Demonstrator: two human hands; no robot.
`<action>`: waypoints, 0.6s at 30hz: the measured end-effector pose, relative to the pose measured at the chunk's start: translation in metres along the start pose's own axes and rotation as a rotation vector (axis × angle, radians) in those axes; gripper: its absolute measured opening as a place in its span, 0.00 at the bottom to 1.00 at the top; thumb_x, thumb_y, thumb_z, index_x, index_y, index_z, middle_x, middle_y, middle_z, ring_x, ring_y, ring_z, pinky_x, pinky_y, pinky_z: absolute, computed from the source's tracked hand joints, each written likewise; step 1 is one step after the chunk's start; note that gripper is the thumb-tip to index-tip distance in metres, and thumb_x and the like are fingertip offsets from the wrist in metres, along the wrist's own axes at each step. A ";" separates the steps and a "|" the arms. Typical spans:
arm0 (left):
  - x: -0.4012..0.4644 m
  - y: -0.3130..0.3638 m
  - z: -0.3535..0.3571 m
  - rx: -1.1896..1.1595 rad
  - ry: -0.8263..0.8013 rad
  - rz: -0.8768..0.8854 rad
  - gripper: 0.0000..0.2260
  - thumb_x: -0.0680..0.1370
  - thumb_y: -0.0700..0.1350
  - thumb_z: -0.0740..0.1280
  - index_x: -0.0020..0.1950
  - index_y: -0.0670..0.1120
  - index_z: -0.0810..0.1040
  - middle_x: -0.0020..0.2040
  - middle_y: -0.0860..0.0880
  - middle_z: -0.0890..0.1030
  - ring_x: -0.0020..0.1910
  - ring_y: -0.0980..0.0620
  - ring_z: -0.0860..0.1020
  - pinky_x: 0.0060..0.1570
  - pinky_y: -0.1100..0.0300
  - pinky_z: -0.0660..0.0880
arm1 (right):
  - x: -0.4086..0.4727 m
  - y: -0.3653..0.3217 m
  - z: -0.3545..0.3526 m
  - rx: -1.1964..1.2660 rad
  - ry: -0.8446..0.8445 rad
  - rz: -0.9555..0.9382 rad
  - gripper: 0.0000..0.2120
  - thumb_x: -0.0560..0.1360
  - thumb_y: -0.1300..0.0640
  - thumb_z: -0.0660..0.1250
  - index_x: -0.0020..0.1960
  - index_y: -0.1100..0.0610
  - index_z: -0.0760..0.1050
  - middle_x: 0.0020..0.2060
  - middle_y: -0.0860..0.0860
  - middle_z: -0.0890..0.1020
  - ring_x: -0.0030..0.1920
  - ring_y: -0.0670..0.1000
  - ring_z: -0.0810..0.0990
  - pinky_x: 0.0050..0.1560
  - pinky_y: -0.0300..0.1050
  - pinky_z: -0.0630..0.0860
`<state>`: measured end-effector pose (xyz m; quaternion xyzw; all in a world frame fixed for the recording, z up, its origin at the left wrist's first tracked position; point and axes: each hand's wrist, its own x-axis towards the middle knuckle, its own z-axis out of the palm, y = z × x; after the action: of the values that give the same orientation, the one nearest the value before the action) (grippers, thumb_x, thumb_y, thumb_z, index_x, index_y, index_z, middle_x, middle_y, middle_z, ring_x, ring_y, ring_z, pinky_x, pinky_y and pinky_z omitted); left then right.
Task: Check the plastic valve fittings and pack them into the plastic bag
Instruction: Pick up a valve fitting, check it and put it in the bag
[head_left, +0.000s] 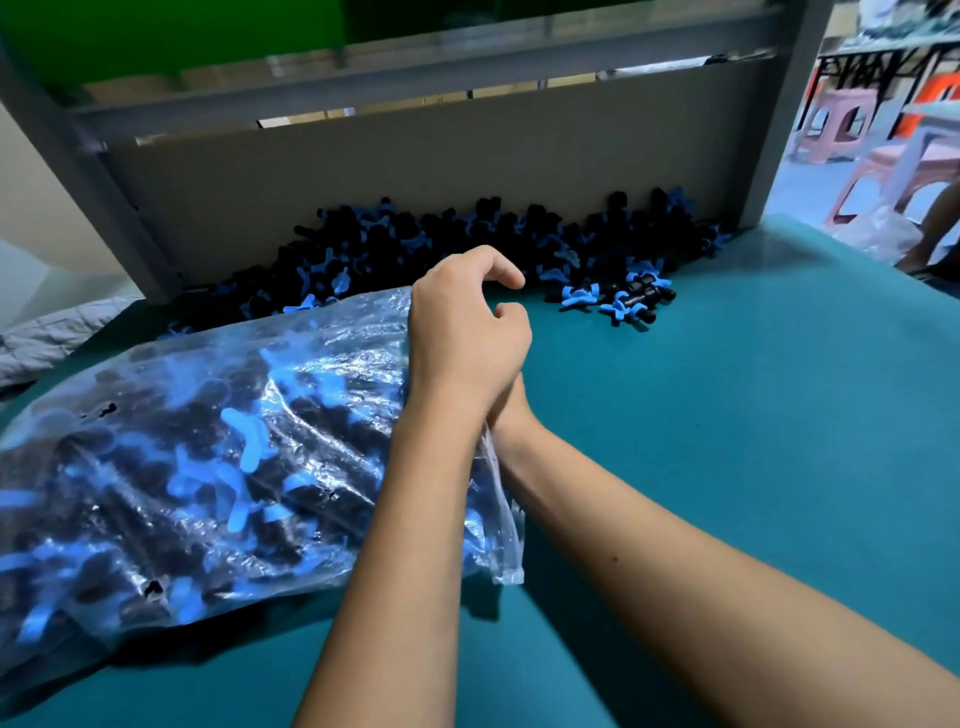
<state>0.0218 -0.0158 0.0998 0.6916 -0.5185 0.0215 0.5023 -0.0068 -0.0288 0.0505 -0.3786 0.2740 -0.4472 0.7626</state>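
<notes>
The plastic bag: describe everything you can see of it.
The plastic bag is clear, crinkled and glossy, and bulges with black valve fittings that have blue handles. It lies on its side on the teal table, left of centre, its mouth to the right. The left hand is at the mouth edge; the right hand is mostly hidden behind the left wrist, right at the gathered film. Whether either grips it cannot be told.

The desk (727, 415) is covered in plain teal. The plastic bag (208, 441) is clear and glossy with white glints, showing black bodies and bright blue handles through it. The loose valve fittings (467, 234) piled at the back are the same black and blue. Behind them stands a dull grey-brown board (415, 166) in a grey frame (104, 171), with green above. The stools (836, 124) at far right are pink.
</notes>
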 end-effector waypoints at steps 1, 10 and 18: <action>0.000 0.000 0.000 -0.005 0.022 0.003 0.13 0.70 0.36 0.66 0.47 0.51 0.83 0.47 0.57 0.83 0.46 0.54 0.78 0.47 0.61 0.73 | 0.002 0.001 -0.004 0.024 0.003 -0.076 0.16 0.84 0.61 0.51 0.38 0.54 0.65 0.29 0.48 0.71 0.29 0.44 0.72 0.29 0.35 0.70; -0.003 0.001 0.009 -0.048 -0.001 0.030 0.11 0.70 0.37 0.66 0.46 0.50 0.82 0.42 0.55 0.82 0.29 0.61 0.67 0.37 0.61 0.64 | 0.068 -0.047 -0.104 -1.564 0.521 -0.426 0.13 0.74 0.61 0.65 0.59 0.54 0.75 0.62 0.59 0.71 0.65 0.63 0.66 0.61 0.56 0.69; -0.005 -0.002 0.011 -0.052 -0.019 0.012 0.10 0.71 0.37 0.66 0.46 0.51 0.83 0.45 0.56 0.83 0.31 0.61 0.69 0.39 0.62 0.67 | 0.097 -0.071 -0.166 -1.890 0.312 -0.193 0.21 0.80 0.59 0.60 0.72 0.50 0.71 0.66 0.61 0.69 0.65 0.65 0.66 0.65 0.57 0.67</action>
<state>0.0157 -0.0202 0.0910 0.6755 -0.5278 0.0043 0.5148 -0.1226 -0.1923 0.0078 -0.7939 0.5870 -0.1480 0.0574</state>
